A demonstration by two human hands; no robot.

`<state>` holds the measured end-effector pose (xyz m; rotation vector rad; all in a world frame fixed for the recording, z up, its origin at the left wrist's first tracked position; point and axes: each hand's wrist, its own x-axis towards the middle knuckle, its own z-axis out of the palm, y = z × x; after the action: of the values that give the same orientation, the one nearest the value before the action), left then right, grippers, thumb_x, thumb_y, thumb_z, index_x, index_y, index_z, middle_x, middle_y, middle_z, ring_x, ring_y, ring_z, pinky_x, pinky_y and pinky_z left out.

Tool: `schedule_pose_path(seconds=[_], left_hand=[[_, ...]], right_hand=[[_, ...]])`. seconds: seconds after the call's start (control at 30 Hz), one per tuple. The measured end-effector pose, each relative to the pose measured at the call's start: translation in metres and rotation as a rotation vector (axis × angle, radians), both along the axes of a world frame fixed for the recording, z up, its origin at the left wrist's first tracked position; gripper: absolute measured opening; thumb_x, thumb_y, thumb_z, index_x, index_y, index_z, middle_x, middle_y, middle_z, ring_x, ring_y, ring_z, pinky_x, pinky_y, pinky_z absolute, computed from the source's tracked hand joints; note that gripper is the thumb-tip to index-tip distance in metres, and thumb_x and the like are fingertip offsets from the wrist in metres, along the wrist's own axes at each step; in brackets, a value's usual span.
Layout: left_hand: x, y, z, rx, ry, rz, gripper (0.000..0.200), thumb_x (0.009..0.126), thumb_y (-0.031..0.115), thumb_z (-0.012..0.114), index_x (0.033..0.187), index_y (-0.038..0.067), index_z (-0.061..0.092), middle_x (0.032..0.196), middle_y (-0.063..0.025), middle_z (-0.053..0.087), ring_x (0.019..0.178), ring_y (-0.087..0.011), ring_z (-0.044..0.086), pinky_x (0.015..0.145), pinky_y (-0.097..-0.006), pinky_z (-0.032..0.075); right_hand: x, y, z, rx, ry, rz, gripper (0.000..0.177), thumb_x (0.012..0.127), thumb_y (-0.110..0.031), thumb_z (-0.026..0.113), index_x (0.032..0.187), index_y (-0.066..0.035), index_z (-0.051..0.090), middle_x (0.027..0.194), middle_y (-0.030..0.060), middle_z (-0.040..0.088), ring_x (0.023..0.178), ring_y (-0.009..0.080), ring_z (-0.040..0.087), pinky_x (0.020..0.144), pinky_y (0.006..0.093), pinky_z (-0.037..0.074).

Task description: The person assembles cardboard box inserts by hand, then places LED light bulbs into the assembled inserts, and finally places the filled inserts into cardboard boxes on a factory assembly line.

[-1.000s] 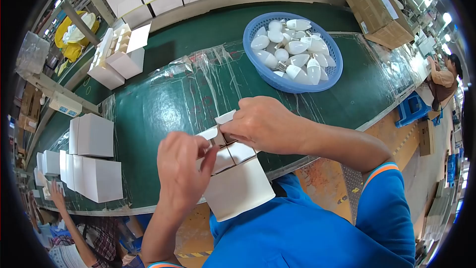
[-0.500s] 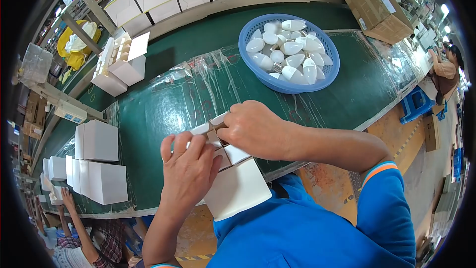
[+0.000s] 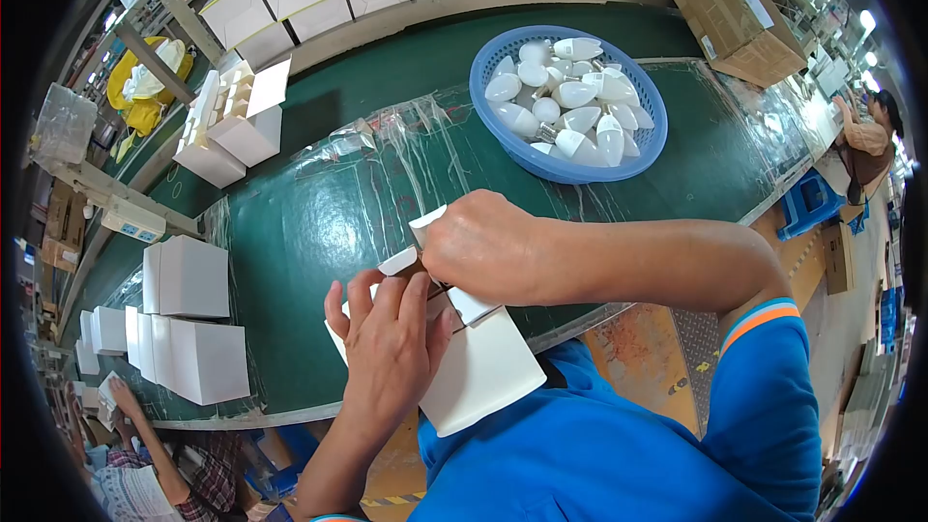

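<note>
At the near edge of the green table is a white carton (image 3: 483, 372) with its large flap folded toward my body and small dividers inside. My left hand (image 3: 391, 338) lies over the carton's left side, fingers bent over its rim and apart. My right hand (image 3: 481, 244) is a closed fist at the far right compartment; its fingertips are down in the box, and what they hold, if anything, is hidden. Beyond my hands stands a blue basket (image 3: 541, 170) full of white candle-shaped bulbs (image 3: 578, 119).
An open divided white carton (image 3: 253, 135) stands at the back left. Several white boxes (image 3: 208, 360) sit at the left, near a co-worker's arm (image 3: 155, 445). A cardboard box (image 3: 739, 24) is at the back right, and another person sits far right.
The carton is turned and shifted slightly right, with its flap. My left hand has moved right and a little down with it. The right elbow has swung outward.
</note>
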<state>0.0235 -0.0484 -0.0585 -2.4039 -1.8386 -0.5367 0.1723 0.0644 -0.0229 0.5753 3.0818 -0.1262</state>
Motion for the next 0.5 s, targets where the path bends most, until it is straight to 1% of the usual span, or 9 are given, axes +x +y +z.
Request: schedule_pose_path(seconds=[0.03,0.07,0.1,0.13,0.2,0.23,0.3,0.43,0.5], left_hand=[[-0.001,-0.001,-0.002,-0.003,-0.002,0.001,0.040,0.079,0.026,0.071,0.112,0.006,0.060,0.100,-0.0060,0.055,0.113,-0.0281,0.047,0.106,-0.0537,0.016],[-0.002,-0.001,-0.004,-0.002,-0.068,0.009,0.040,0.080,0.026,0.071,0.114,0.010,0.059,0.099,-0.0045,0.056,0.114,-0.0277,0.047,0.107,-0.0531,0.014],[-0.002,-0.002,-0.005,-0.001,-0.135,0.017,0.041,0.080,0.026,0.071,0.117,0.013,0.059,0.098,-0.0029,0.056,0.115,-0.0273,0.047,0.107,-0.0526,0.013],[-0.002,-0.003,-0.004,-0.002,-0.138,0.017,0.041,0.080,0.026,0.071,0.117,0.013,0.059,0.098,-0.0029,0.056,0.115,-0.0273,0.047,0.107,-0.0526,0.013],[-0.002,-0.004,-0.001,0.000,-0.028,-0.031,0.040,0.082,0.026,0.070,0.120,0.021,0.059,0.096,-0.0006,0.055,0.114,-0.0272,0.047,0.108,-0.0517,0.009],[-0.002,-0.004,-0.002,-0.001,-0.031,-0.028,0.040,0.082,0.026,0.070,0.120,0.021,0.059,0.096,-0.0006,0.055,0.114,-0.0272,0.047,0.108,-0.0517,0.009],[-0.001,-0.004,-0.003,0.054,0.091,-0.053,0.038,0.084,0.026,0.068,0.121,0.025,0.059,0.094,-0.0002,0.054,0.114,-0.0278,0.047,0.109,-0.0512,0.007],[0.003,-0.002,0.000,0.020,0.090,-0.013,0.043,0.079,0.020,0.070,0.121,0.018,0.059,0.095,0.0003,0.056,0.116,-0.0290,0.045,0.109,-0.0510,0.007],[0.003,0.000,-0.002,0.032,0.151,-0.004,0.034,0.084,0.028,0.066,0.117,0.019,0.061,0.090,0.0002,0.054,0.114,-0.0287,0.047,0.109,-0.0517,0.007]], right_hand=[[-0.003,0.001,0.003,-0.003,-0.068,0.004,0.010,0.069,-0.008,0.064,0.072,0.000,0.070,0.073,0.0143,0.067,0.072,0.0298,0.070,0.059,0.0397,0.055],[-0.005,0.003,0.007,-0.005,-0.071,0.005,0.010,0.069,-0.008,0.064,0.072,0.000,0.070,0.073,0.0143,0.067,0.072,0.0298,0.070,0.059,0.0397,0.055],[-0.007,0.006,0.012,-0.055,-0.112,0.006,0.011,0.069,-0.009,0.065,0.073,-0.001,0.070,0.074,0.0151,0.067,0.071,0.0304,0.069,0.060,0.0396,0.056],[-0.008,0.008,0.014,-0.104,-0.153,0.007,0.011,0.069,-0.010,0.065,0.073,-0.001,0.071,0.075,0.0158,0.067,0.070,0.0311,0.069,0.061,0.0394,0.056],[-0.010,0.009,0.011,-0.101,-0.148,0.014,0.011,0.068,-0.010,0.066,0.073,-0.002,0.071,0.074,0.0158,0.067,0.070,0.0312,0.069,0.061,0.0397,0.056],[-0.011,0.010,0.010,-0.100,-0.139,0.019,0.010,0.068,-0.011,0.066,0.073,-0.003,0.071,0.073,0.0158,0.067,0.070,0.0313,0.069,0.061,0.0399,0.056],[-0.010,0.011,0.011,-0.092,-0.149,0.025,0.010,0.068,-0.012,0.066,0.072,-0.004,0.071,0.072,0.0153,0.067,0.070,0.0310,0.069,0.060,0.0397,0.056],[-0.012,0.012,0.003,-0.017,-0.158,0.032,0.010,0.069,-0.015,0.066,0.072,-0.008,0.071,0.068,0.0137,0.066,0.070,0.0301,0.069,0.060,0.0389,0.055],[-0.009,0.014,0.000,-0.005,-0.122,0.065,0.010,0.069,-0.015,0.065,0.072,-0.008,0.071,0.069,0.0136,0.067,0.070,0.0298,0.069,0.059,0.0387,0.055]])
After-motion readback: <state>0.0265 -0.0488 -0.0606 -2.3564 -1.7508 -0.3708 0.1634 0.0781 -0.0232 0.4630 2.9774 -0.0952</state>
